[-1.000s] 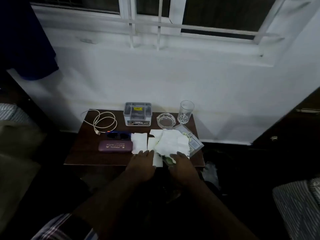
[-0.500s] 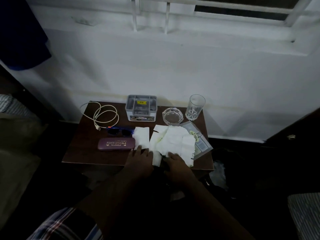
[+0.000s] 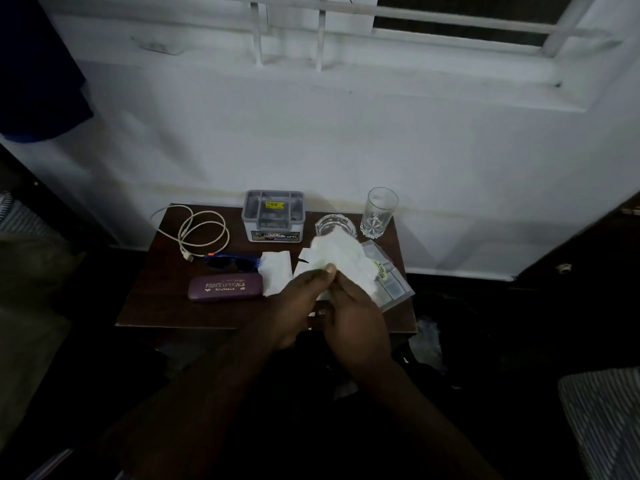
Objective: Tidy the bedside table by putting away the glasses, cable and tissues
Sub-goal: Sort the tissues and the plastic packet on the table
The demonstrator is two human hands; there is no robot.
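A crumpled white tissue point(image 3: 341, 254) is lifted above the right half of the dark wooden bedside table point(image 3: 156, 299). My left hand point(image 3: 301, 299) pinches its lower edge, and my right hand point(image 3: 356, 306) grips it from the right. Another folded tissue point(image 3: 275, 271) lies flat at the table's middle. Blue sunglasses point(image 3: 232, 262) lie left of it, with a maroon glasses case point(image 3: 225, 287) in front of them. A white coiled cable point(image 3: 199, 233) sits at the back left corner.
A grey organiser box point(image 3: 274, 216) stands at the back centre, with a glass ashtray point(image 3: 332, 225) and a drinking glass point(image 3: 377, 213) to its right. A clear plastic packet point(image 3: 391, 285) lies under the tissues. A white wall runs behind.
Both hands have risen from the table's front edge, gathering the large tissue and lifting it off the surface into a crumpled bunch. The view shifted down and closer.
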